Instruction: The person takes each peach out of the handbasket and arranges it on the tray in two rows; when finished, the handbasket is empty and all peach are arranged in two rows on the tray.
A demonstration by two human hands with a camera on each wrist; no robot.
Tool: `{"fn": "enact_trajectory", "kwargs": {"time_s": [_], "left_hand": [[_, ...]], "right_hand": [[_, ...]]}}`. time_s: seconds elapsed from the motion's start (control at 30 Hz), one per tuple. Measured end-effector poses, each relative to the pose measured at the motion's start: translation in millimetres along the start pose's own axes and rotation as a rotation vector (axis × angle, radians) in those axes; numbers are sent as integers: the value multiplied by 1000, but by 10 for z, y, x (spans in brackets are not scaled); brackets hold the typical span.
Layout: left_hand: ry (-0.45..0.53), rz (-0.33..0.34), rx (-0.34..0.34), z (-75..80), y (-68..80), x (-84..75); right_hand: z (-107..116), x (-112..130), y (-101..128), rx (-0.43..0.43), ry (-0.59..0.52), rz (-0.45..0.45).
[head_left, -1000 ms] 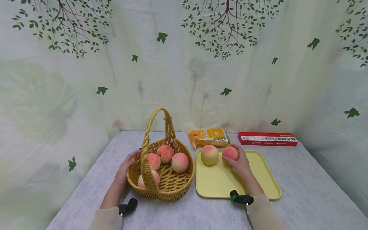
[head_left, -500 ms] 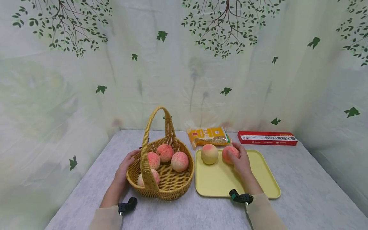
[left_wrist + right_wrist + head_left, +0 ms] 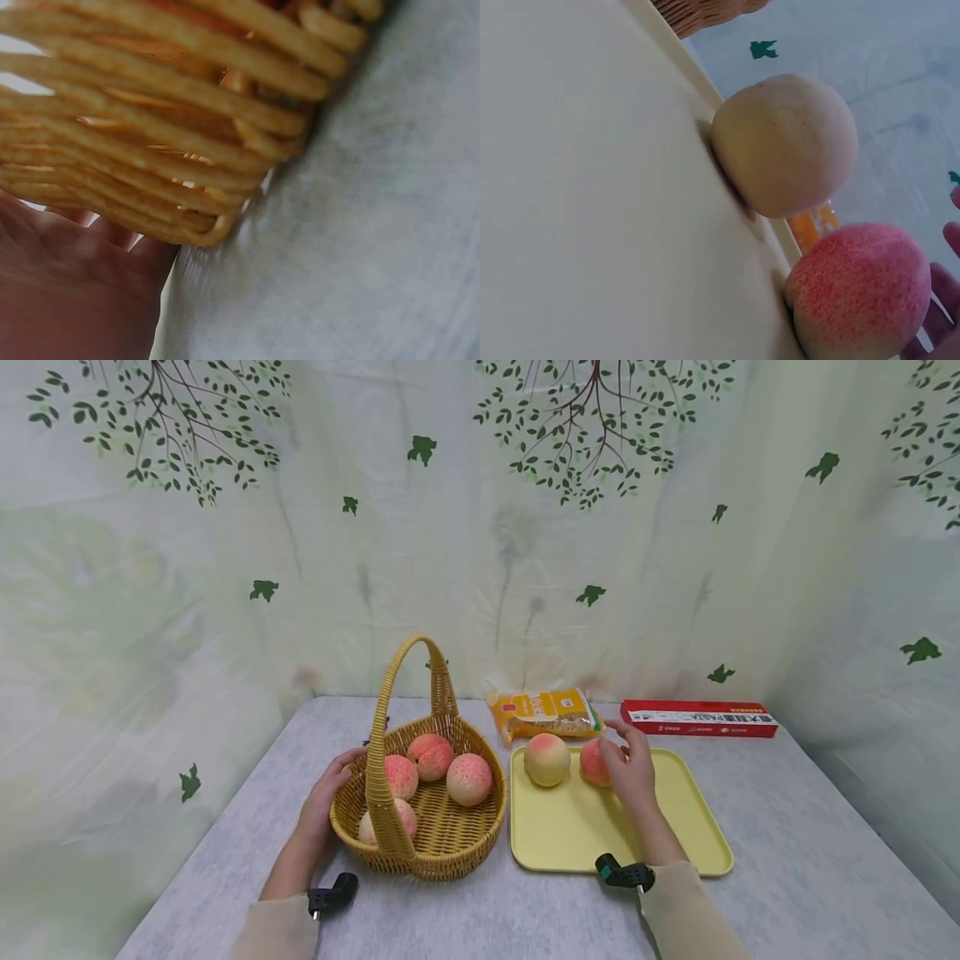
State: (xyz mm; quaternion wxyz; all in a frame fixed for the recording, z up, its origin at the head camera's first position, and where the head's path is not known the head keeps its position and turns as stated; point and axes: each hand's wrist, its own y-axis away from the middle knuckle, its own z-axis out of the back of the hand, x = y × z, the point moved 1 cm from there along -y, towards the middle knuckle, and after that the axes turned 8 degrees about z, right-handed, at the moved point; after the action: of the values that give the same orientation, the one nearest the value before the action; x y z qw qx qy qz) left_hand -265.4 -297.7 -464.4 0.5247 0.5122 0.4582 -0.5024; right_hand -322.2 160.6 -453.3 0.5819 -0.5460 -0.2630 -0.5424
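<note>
Peach (image 3: 591, 763) part-hidden behind right hand (image 3: 634, 772), fingers apart; roundish, long axis unclear. Left hand (image 3: 321, 802) against basket (image 3: 450, 867), fingertips hidden, hold unclear.

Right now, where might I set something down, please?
Bare: the yellow tray, near side, left of the right forearm; the table right of the tray, nearer than the red box. Crowded: the tray's far side, with two peaches and the right hand.
</note>
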Motion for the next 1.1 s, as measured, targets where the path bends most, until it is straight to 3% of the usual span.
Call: {"fn": "enact_trajectory", "kwargs": {"time_s": [0.2, 0.4, 0.7, 1.1], "left_hand": [[-33, 31, -12, -9, 6, -14], [-21, -6, 4, -11, -14, -7], [-9, -22, 10, -4, -10, 1], [-15, -24, -3, -4, -8, -8]], "right_hand": [[-46, 158, 11, -37, -19, 50], [-81, 310, 30, -36, -98, 88], [-208, 507, 111, 119, -151, 90], [-365, 659, 202, 266, -156, 263]]}}
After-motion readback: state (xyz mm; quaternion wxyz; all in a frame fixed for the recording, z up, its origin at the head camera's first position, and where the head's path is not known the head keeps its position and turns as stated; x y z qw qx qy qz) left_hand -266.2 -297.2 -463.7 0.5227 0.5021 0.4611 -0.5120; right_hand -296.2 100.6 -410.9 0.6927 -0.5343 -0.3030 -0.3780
